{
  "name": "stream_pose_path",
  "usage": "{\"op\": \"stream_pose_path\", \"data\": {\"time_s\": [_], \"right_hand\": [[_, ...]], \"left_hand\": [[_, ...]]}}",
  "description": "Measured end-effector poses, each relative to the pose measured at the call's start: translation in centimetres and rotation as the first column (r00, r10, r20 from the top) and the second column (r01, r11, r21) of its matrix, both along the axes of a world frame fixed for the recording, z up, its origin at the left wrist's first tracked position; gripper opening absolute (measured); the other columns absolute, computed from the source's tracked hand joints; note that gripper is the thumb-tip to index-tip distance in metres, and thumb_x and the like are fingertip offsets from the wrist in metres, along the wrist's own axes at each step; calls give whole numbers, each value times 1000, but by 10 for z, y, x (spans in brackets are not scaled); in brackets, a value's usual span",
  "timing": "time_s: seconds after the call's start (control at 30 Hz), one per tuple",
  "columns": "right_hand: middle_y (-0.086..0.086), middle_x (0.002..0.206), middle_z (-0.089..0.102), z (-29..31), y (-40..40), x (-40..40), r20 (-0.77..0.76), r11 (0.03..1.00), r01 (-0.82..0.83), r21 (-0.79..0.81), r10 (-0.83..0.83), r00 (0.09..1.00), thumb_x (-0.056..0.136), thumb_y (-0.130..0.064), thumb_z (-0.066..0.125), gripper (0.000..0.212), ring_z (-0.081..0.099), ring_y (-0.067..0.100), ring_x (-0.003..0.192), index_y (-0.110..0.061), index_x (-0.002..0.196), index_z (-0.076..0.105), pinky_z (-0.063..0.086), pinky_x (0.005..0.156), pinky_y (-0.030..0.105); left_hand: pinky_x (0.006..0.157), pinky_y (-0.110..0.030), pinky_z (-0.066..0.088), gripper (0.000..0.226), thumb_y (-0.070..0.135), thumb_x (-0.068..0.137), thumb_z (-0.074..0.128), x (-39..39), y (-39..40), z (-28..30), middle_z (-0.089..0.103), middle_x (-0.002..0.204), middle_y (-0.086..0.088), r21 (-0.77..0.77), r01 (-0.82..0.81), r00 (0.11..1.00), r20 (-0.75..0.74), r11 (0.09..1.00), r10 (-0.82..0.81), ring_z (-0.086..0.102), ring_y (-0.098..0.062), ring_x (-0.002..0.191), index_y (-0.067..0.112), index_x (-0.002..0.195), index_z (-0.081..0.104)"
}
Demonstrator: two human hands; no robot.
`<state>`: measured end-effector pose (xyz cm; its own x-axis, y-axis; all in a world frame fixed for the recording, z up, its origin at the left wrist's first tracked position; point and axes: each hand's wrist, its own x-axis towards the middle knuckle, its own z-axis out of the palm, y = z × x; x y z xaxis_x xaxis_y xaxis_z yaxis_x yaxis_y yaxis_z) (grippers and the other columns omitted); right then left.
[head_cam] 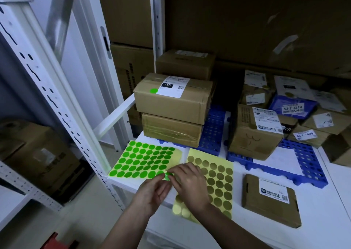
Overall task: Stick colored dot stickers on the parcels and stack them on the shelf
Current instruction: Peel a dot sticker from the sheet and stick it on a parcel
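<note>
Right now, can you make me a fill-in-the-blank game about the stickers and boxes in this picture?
1. The two hands, left hand and right hand, pinch one loose dot sticker coloured ____.
2. The sticker sheet partly under the right hand has dots coloured ____.
3. The top box of the left stack already has a ____ dot on it.
4. The stacked boxes sit on a plastic grid coloured ____.

Missing words: green; gold; green; blue
</note>
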<state>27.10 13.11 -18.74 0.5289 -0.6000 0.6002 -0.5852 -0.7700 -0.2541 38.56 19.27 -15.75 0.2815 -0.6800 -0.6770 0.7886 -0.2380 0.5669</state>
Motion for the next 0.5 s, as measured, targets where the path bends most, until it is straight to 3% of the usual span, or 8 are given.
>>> {"op": "stream_pose_path", "data": {"time_s": [0.1,0.3,0.5], "right_hand": [[-14,86,63,0,0,1,22,998,-5,62,3,1000,87,-34,56,12,57,9,80,-29,84,66,45,70,25],[-16,78,64,3,2,6,160,931,22,364,-86,983,80,-35,56,15,51,2,79,-26,76,66,41,69,18],[-13,85,67,2,-2,4,154,826,-24,563,-76,985,85,-25,67,4,58,7,89,-21,85,68,48,75,25]], "left_hand": [[63,-29,59,9,3,93,53,0,0,2,63,65,-15,3,-8,1000,12,1000,8,62,-23,76,-2,84,54],[67,-34,60,13,4,93,53,12,4,-1,67,95,-26,72,64,978,193,995,-77,70,-29,81,-8,98,54],[57,-29,59,23,5,90,60,19,14,-9,71,86,-25,161,159,932,302,974,-202,72,-26,71,-10,107,55]]}}
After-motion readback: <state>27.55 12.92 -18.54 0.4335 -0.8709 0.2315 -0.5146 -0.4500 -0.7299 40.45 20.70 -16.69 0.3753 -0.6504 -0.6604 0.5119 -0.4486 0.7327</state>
